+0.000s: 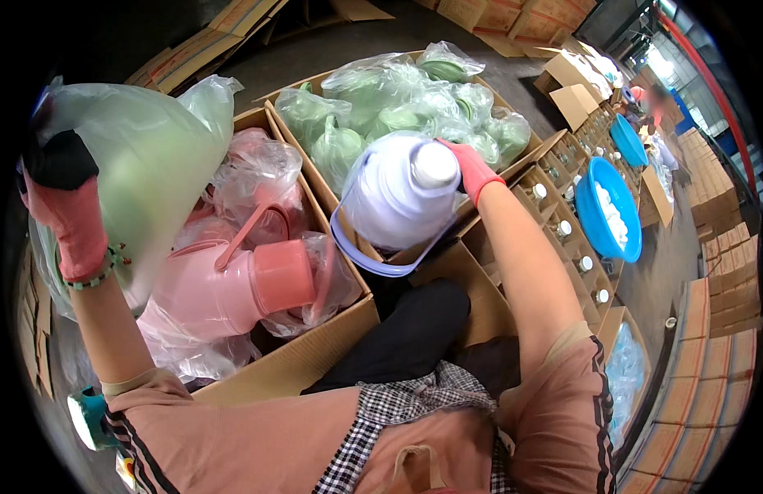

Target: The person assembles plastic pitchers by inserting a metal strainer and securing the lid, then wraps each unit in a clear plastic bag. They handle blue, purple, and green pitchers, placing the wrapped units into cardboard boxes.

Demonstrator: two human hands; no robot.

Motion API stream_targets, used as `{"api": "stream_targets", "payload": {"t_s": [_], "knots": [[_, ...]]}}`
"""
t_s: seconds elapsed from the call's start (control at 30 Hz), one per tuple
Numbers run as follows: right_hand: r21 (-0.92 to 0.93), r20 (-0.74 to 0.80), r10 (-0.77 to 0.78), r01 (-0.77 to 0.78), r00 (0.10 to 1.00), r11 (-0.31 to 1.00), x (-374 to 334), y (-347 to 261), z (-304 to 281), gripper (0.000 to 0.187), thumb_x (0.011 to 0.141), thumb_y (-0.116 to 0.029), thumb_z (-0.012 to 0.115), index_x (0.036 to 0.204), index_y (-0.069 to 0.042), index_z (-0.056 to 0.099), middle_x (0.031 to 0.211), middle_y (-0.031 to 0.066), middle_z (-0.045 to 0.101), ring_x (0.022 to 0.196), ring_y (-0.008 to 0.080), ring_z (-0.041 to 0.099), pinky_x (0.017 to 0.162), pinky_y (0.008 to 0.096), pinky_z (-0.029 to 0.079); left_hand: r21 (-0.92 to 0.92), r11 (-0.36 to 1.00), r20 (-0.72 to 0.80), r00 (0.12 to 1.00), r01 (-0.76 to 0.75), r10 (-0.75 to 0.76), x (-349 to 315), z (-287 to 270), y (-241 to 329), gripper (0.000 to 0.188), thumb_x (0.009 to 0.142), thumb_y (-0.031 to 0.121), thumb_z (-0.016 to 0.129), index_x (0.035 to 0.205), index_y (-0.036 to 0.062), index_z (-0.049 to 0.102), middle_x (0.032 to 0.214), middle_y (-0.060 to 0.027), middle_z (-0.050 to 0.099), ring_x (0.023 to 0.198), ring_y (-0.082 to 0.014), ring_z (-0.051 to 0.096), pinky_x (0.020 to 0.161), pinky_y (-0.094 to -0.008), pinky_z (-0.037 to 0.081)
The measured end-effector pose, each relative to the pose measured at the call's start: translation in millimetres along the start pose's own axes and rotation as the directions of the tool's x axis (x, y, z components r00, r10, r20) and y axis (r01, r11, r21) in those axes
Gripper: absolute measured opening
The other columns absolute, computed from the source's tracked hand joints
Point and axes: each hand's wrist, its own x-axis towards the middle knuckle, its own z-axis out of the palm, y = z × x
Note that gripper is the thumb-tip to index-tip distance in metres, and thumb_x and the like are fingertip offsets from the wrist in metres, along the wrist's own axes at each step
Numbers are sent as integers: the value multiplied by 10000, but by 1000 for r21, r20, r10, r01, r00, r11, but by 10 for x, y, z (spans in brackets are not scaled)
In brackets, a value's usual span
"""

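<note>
lavender flask [398, 193] in right hand [472, 169], neck toward camera, nearly upright

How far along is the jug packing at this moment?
Done: many bagged green jugs and pink jugs already fill two cartons. In hand: the right hand holds a bare white jug; the left hand lifts a bagged green jug. Left: the white jug is not yet bagged.

A white jug [400, 191] with a lavender handle tilts at centre, cap toward one o'clock. At nine o'clock, a green jug [147, 156] sits wrapped in a clear bag, held aloft.
</note>
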Motion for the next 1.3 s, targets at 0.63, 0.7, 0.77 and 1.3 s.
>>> {"api": "stream_targets", "payload": {"t_s": [0.63, 0.7, 0.77, 1.3], "knots": [[-541, 83, -619, 557, 781, 630, -1777, 348, -204, 632, 695, -235, 681, 1192, 11, 378, 1162, 192, 437, 1103, 306, 424, 922, 359, 341, -946, 87, 291, 937, 311, -192, 637, -231, 1643, 341, 872, 247, 430, 1125, 19, 447, 1135, -145, 469, 1019, -256, 472, 901, -358, 364], [-663, 53, -760, 591, 648, 458, -1810, 237, -361, 716, 663, -255, 710, 1219, 7, 342, 1208, 205, 394, 1135, 326, 391, 936, 374, 332, -953, -92, 299, 943, 288, -146, 840, -231, 1986, 334, 870, 256, 432, 1101, 16, 460, 1106, -148, 485, 992, -261, 486, 885, -367, 377], [-724, 6, -852, 590, 524, 357, -1922, 79, -577, 812, 623, -281, 739, 1246, 5, 303, 1260, 221, 324, 1165, 358, 345, 951, 395, 315, -919, -286, 306, 949, 273, -77, 1085, -291, 2390, 330, 867, 265, 433, 1077, 13, 474, 1076, -150, 502, 966, -266, 500, 869, -377, 390], [-572, -422, -825, 595, 377, 565, -3635, 308, -1559, 643, 594, -150, 755, 1143, -12, 448, 1088, 94, 520, 1015, 190, 487, 877, 315, 367, -58, -606, 0, 607, 793, 794, 1372, -826, 4691, 273, 890, 304, 411, 888, 55, 522, 837, -105, 533, 867, -247, 549, 877, -347, 397]]}}
